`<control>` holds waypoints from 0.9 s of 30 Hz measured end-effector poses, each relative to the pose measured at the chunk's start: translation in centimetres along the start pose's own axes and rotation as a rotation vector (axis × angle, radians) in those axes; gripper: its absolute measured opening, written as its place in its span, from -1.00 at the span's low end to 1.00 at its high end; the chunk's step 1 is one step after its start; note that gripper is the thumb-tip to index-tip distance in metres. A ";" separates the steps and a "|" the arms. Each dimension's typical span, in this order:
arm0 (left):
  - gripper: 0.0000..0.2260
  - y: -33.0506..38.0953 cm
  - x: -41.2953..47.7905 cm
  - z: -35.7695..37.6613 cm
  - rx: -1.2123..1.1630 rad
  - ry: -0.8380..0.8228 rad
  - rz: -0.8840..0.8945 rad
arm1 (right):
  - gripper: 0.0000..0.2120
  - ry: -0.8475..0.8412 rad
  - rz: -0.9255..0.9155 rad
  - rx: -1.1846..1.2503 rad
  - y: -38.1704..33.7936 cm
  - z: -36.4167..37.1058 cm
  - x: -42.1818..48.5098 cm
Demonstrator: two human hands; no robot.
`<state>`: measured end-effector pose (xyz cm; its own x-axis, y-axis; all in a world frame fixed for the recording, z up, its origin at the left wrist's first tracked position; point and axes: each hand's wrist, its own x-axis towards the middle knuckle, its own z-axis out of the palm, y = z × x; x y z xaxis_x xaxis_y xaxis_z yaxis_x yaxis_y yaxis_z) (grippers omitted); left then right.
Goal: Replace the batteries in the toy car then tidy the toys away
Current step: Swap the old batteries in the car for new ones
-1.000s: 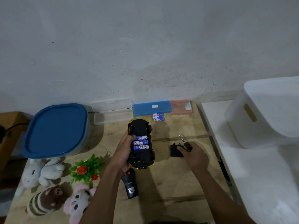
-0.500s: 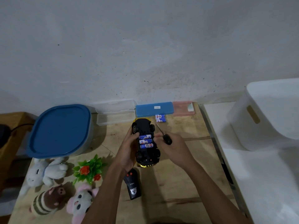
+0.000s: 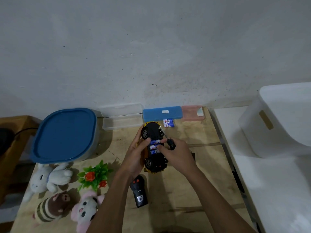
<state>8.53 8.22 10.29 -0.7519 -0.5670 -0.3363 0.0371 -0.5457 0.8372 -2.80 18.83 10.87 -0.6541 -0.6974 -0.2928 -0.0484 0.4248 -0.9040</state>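
Note:
The yellow toy car (image 3: 152, 132) lies upside down, black underside up, its battery bay open with three blue batteries (image 3: 154, 146) showing. My left hand (image 3: 137, 153) grips the car from its left side, thumb on the top battery. My right hand (image 3: 176, 153) holds a black-handled screwdriver (image 3: 170, 142) while its fingertips touch the batteries. Two spare blue batteries (image 3: 168, 123) lie by the blue case (image 3: 162, 113). The black remote (image 3: 139, 190) lies near my left forearm. A dark battery cover (image 3: 193, 155) peeks out behind my right hand.
A blue-lidded tub (image 3: 64, 134) stands at the left, a clear open case (image 3: 122, 119) and a pink case (image 3: 192, 112) at the back. Three plush toys (image 3: 50, 178) and a plastic flower plant (image 3: 94, 176) lie front left. A white bin (image 3: 286, 118) sits on the white surface at right.
My right hand left the cover on the table and came over to the car with the screwdriver; its fingers now touch the batteries. The left hand keeps holding the car.

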 end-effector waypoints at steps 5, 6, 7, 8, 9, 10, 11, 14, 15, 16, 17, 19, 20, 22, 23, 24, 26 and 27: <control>-0.54 0.0 -0.3 0.2 0.011 -0.024 0.003 | -0.90 -0.005 0.043 0.077 0.0 0.1 -0.3; -0.53 0.0 -0.3 0.2 0.017 -0.027 0.003 | -0.89 -0.008 0.054 0.094 0.0 0.2 -0.3; -0.53 -0.1 -0.4 0.2 0.025 -0.030 0.004 | -0.89 -0.011 0.063 0.100 0.0 0.2 -0.3; -0.52 -0.2 -0.5 0.2 0.032 -0.035 0.004 | -0.88 -0.015 0.070 0.099 0.0 0.2 -0.3; -0.51 -0.2 -0.5 0.2 0.037 -0.038 0.003 | -0.88 -0.020 0.076 0.099 0.0 0.2 -0.3; -0.49 -0.3 -0.5 0.2 0.039 -0.041 0.001 | -0.89 -0.024 0.082 0.101 -0.1 0.2 -0.3; -0.48 -0.3 -0.5 0.1 0.038 -0.041 -0.001 | -0.89 -0.028 0.088 0.105 -0.1 0.2 -0.2; -0.48 -0.3 -0.5 0.2 0.034 -0.043 -0.004 | -0.91 -0.047 0.096 0.136 -0.2 0.0 -0.3; -0.48 -0.3 -0.5 0.2 0.031 -0.043 -0.005 | -0.92 -0.050 0.100 0.149 -0.2 0.0 -0.3; -0.48 -0.4 -0.5 0.2 0.028 -0.042 -0.006 | -0.93 -0.056 0.104 0.157 -0.2 -0.1 -0.3; -0.49 -0.4 -0.5 0.1 0.028 -0.043 -0.007 | -0.94 -0.063 0.106 0.163 -0.2 -0.2 -0.2; -0.51 -0.5 -0.4 0.1 0.031 -0.036 -0.010 | -0.92 -0.078 0.105 0.172 -0.2 -0.3 -0.2; -0.52 -0.5 -0.4 0.1 0.030 -0.035 -0.011 | -0.90 -0.084 0.102 0.177 -0.2 -0.4 -0.2; -0.53 -0.6 -0.4 0.1 0.020 -0.033 -0.016 | -0.85 -0.090 0.096 0.187 -0.1 -0.4 -0.2; -0.54 -0.5 -0.4 0.1 0.013 -0.028 -0.020 | -0.83 -0.088 0.089 0.192 0.0 -0.4 -0.2; -0.54 -0.5 -0.4 0.2 0.006 -0.027 -0.023 | -0.81 -0.081 0.079 0.200 0.1 -0.4 -0.3; -0.55 -0.5 -0.5 0.2 -0.001 -0.023 -0.026 | -0.79 -0.063 0.053 0.219 0.4 -0.4 -0.3; -0.56 -0.5 -0.6 0.2 -0.004 -0.019 -0.029 | -0.78 -0.057 0.040 0.225 0.5 -0.3 -0.3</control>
<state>8.82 8.95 10.18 -0.7648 -0.5396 -0.3520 0.0181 -0.5642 0.8254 -2.89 19.42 10.64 -0.6083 -0.7168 -0.3409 0.1504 0.3176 -0.9362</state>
